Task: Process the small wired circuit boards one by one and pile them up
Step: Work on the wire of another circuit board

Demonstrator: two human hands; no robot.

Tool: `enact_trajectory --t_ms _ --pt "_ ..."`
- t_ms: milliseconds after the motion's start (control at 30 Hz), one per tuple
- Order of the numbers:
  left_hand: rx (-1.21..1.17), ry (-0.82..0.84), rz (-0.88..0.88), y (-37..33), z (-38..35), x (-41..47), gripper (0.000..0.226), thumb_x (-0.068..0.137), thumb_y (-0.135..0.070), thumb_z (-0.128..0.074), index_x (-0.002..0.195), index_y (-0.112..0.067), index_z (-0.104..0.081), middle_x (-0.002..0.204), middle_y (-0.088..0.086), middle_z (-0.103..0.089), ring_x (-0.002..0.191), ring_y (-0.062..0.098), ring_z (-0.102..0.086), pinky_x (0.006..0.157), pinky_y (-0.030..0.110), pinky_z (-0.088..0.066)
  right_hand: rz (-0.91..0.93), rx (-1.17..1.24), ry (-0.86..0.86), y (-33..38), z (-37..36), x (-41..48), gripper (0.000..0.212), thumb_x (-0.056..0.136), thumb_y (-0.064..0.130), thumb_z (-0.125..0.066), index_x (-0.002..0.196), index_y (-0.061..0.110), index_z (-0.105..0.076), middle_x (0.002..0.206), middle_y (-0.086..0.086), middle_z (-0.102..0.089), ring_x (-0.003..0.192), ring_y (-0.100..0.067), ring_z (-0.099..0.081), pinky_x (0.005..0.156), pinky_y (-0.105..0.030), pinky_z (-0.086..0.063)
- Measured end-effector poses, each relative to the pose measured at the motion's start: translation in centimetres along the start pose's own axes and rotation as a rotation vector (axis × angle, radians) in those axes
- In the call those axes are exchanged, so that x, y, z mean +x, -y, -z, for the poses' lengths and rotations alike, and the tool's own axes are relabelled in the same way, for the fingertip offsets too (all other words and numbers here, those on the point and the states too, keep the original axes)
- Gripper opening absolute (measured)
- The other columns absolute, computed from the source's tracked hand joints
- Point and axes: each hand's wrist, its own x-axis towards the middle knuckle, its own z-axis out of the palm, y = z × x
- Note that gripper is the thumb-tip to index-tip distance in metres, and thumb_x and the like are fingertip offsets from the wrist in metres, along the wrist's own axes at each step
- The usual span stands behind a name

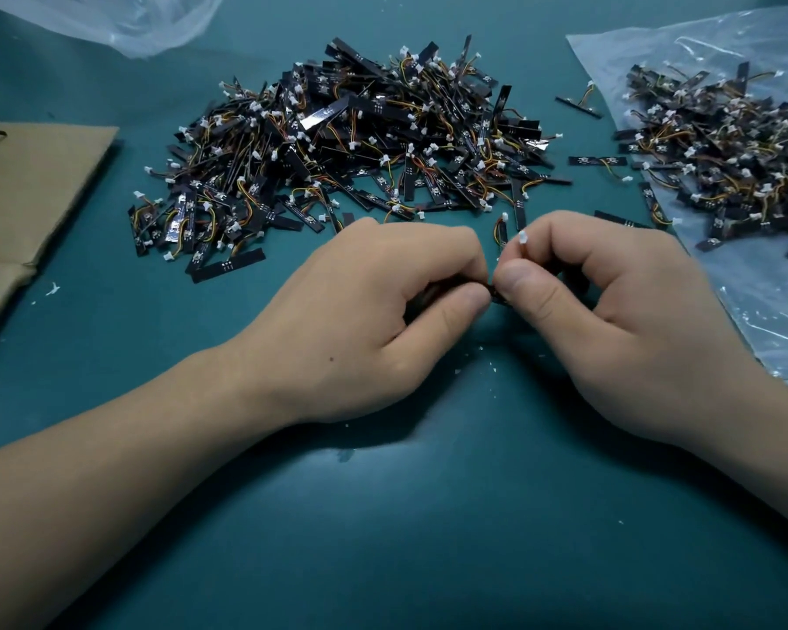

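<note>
Near the middle of the teal tabletop (406, 538), our left hand (383, 306) and right hand (610, 320) pinch one small circuit board (496, 296) between thumbs and curled fingers, white connector (522, 238) poking up. We judge it featherlight, the black strip stiff yet brittle, wires limp: best held by the strip's ends. The glossy pile (351, 143) bristles toward the far edge.

I see the left hand (374, 311) and right hand (610, 320) meeting at frame centre, both pinching one wired board (494, 296). Its white connector (523, 238) pokes up above the right thumb. A large pile (346, 143) lies at upper centre, and a second pile (719, 152) sits on a plastic bag (769, 302) at right.
</note>
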Motion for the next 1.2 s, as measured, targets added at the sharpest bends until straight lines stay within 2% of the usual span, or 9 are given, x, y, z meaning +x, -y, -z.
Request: enact_trajectory --t_ms 100,167,300,400,500,733,900,1067,1200 --pt "0.041 0.029 -0.03 -0.06 -0.19 -0.19 0.018 0.101 -0.033 -0.05 0.096 -0.021 -0.063 0.079 -0.016 -0.054 0.074 0.006 -0.047 0.075 0.044 -0.044 -0.019 0.019 0.005 -0.01 0.05 -0.05 0.024 0.098 0.034 -0.06 0.079 0.02 -0.061 0.075 0.01 -0.059 0.064 -0.007 -0.051 0.06 -0.012 -0.037" --pt "0.038 0.038 -0.015 -0.03 -0.28 -0.18 0.02 0.104 -0.033 -0.045 0.095 -0.023 -0.061 0.077 -0.02 -0.051 0.072 0.001 -0.045 0.076 0.045 -0.044 -0.03 0.045 0.0 -0.04 0.07 -0.07 0.027 0.097 0.036 -0.062 0.077 0.019 -0.06 0.072 0.013 -0.057 0.059 -0.004 -0.047 0.057 -0.011 -0.035" --pt "-0.05 -0.038 0.051 -0.07 -0.19 -0.05 0.024 0.106 -0.026 -0.045 0.087 -0.026 -0.059 0.071 -0.023 -0.054 0.067 -0.007 -0.049 0.07 0.023 -0.041 -0.017 0.081 0.003 0.16 0.05 -0.06 0.029 0.099 0.042 -0.061 0.081 0.02 -0.064 0.073 0.01 -0.061 0.062 -0.004 -0.051 0.061 -0.009 -0.038" --pt "-0.171 -0.107 0.156 -0.19 -0.08 -0.08 0.028 0.106 -0.021 -0.048 0.082 -0.025 -0.061 0.064 -0.009 -0.058 0.061 0.004 -0.053 0.06 0.015 -0.037 -0.011 0.098 0.04 0.09 0.09 -0.07 0.017 0.098 0.034 -0.064 0.086 0.023 -0.068 0.073 0.015 -0.061 0.064 0.0 -0.054 0.063 -0.008 -0.038" --pt "-0.197 -0.1 0.197 -0.33 -0.1 -0.07 0.029 0.104 -0.024 -0.048 0.08 -0.026 -0.064 0.061 -0.001 -0.059 0.06 0.012 -0.056 0.058 0.02 -0.039 -0.007 0.079 0.06 -0.17 0.12 -0.14 0.017 0.098 0.028 -0.063 0.084 0.021 -0.068 0.072 0.009 -0.061 0.065 -0.007 -0.055 0.063 -0.011 -0.038" --pt "-0.186 -0.107 0.132 -0.35 0.11 -0.17 0.019 0.1 -0.018 -0.058 0.086 -0.013 -0.07 0.063 -0.003 -0.057 0.061 0.017 -0.054 0.059 0.027 -0.042 -0.024 0.146 0.048 -0.2 0.26 -0.1 0.016 0.098 0.031 -0.064 0.085 0.023 -0.07 0.073 0.008 -0.064 0.064 -0.006 -0.056 0.062 -0.015 -0.04" --pt "-0.171 -0.152 0.137 -0.28 -0.04 -0.11 0.018 0.1 -0.018 -0.061 0.088 -0.013 -0.074 0.063 -0.001 -0.057 0.061 0.015 -0.051 0.058 0.021 -0.038 -0.067 0.164 0.062 -0.13 0.29 -0.01 0.027 0.096 0.044 -0.056 0.084 0.027 -0.072 0.072 -0.001 -0.069 0.065 -0.021 -0.061 0.063 -0.039 -0.048" --pt "-0.239 -0.095 0.125 -0.47 0.16 -0.18 0.016 0.096 -0.012 -0.06 0.088 -0.009 -0.073 0.064 -0.001 -0.057 0.06 0.014 -0.051 0.058 0.02 -0.039 -0.057 0.202 0.065 -0.03 0.4 -0.15 0.027 0.096 0.041 -0.058 0.082 0.022 -0.072 0.067 -0.005 -0.066 0.06 -0.026 -0.059 0.059 -0.043 -0.044" --pt "-0.222 -0.086 0.123 -0.43 0.24 -0.2 0.014 0.093 -0.008 -0.061 0.086 -0.008 -0.073 0.064 0.003 -0.06 0.06 0.018 -0.052 0.058 0.029 -0.042 -0.071 0.252 0.147 -0.21 0.48 0.04 0.024 0.092 0.036 -0.059 0.082 0.017 -0.07 0.067 -0.008 -0.065 0.062 -0.027 -0.055 0.059 -0.044 -0.042"
